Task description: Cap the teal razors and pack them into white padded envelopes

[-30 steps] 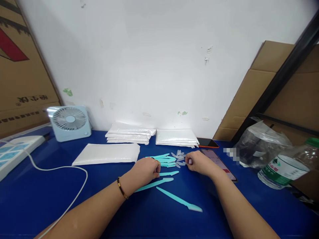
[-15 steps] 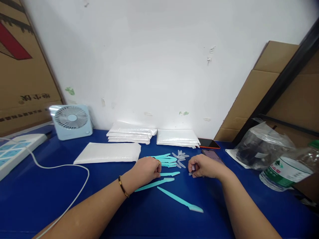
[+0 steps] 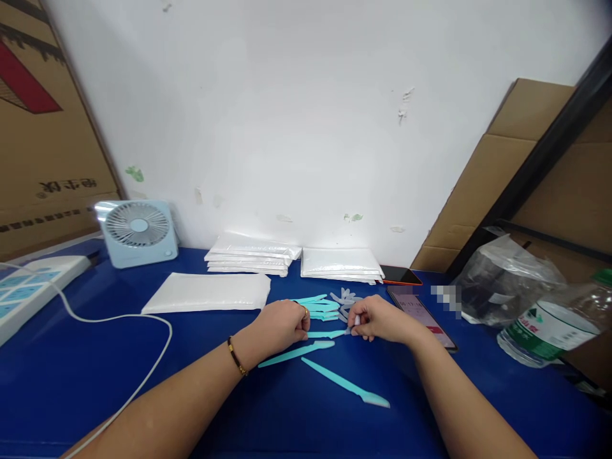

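My left hand (image 3: 282, 326) is closed on the handle of a turquoise eyebrow razor (image 3: 325, 335), whose blade end points right. Pinched in my right hand (image 3: 377, 320) is a small clear blade cap (image 3: 349, 331), right at that razor's tip; the fingers partly hide it, and I cannot tell how far it covers the blade. Beyond my hands lie a bunch of turquoise razors (image 3: 321, 306) and several loose clear caps (image 3: 345, 297). Nearer to me, one razor (image 3: 296, 354) lies below my left hand and another razor (image 3: 342, 380) slants across the blue table.
White padded mailers (image 3: 248, 252) and a second stack (image 3: 340, 262) stand by the wall, with one mailer (image 3: 208, 293) in front. A fan (image 3: 138, 233), power strip (image 3: 43, 280) and white cable (image 3: 119, 317) are left. Phones (image 3: 421, 312), a bag (image 3: 502, 280) and a bottle (image 3: 540, 335) are right.
My right hand has moved left with the cap, from apart to the razor's tip. My left hand and the razor in it stay put.
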Demonstrator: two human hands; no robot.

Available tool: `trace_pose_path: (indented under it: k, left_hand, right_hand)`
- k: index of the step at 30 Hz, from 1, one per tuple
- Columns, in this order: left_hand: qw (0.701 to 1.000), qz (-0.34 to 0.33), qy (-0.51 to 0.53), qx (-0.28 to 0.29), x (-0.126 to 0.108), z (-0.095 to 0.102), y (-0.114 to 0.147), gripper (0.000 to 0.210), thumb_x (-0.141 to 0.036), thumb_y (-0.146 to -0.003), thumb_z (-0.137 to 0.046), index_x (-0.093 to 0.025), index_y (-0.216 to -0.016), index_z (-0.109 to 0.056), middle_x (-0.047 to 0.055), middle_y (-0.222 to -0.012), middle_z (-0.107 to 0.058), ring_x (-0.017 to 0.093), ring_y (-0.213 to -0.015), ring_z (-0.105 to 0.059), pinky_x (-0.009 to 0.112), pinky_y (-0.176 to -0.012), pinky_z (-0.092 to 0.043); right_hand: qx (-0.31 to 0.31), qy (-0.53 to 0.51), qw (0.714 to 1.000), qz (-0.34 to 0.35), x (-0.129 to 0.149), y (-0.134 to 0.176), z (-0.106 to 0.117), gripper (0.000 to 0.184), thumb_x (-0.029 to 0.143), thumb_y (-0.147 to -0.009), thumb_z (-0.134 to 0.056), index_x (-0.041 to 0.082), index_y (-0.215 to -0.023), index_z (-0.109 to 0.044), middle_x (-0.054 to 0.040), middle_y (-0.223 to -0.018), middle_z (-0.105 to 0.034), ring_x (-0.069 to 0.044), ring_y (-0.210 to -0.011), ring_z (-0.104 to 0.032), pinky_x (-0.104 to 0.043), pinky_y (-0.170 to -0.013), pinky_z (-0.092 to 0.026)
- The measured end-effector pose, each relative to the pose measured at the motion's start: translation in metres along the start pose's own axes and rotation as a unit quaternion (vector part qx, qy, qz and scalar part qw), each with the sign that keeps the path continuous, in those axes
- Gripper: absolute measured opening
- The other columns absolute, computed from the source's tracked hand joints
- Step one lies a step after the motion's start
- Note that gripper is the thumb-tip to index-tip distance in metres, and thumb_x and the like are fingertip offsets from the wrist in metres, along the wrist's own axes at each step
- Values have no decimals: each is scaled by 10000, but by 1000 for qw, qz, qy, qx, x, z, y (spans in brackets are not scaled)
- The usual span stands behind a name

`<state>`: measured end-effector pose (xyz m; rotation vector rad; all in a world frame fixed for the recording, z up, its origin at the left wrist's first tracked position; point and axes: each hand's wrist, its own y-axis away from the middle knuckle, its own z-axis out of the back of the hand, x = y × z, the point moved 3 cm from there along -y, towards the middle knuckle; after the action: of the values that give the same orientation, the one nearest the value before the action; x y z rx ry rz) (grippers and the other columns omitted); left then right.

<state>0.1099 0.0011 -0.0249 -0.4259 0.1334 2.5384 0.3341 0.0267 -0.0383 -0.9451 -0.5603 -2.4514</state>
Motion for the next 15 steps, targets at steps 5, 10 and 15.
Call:
trace_pose_path:
  k: [5,10,15]
  left_hand:
    - [1000,-4,6,-11,-1,0,-1,22,-251,-700,-641,-231,-703,-646,-33,-688,-655,129,-635,-559,215,-517,-308]
    - [1000,-18,20,-5,-2,-2,-2,10,-221,-699,-640,-223,-694,-648,-33,-678,-647,122,-635,-556,208,-533,-327]
    - [998,-40,35,14,-2,-3,-1,95,-321,-706,-652,-232,-738,-649,-33,-703,-641,123,-638,-558,205,-516,-336]
  right_hand:
    - [-12,16,998,55,11,-3,-6,149,298,-688,-634,168,-761,-649,-9,-593,-614,-150,-558,-610,-227,-509,-475]
    - [-1,8,998,55,19,-4,-18,132,271,-679,-639,170,-764,-639,-4,-586,-614,-152,-548,-615,-226,-502,-467]
    - [20,3,999,38,17,2,-13,143,282,-680,-631,171,-771,-634,-3,-583,-612,-152,-542,-613,-224,-500,-467]
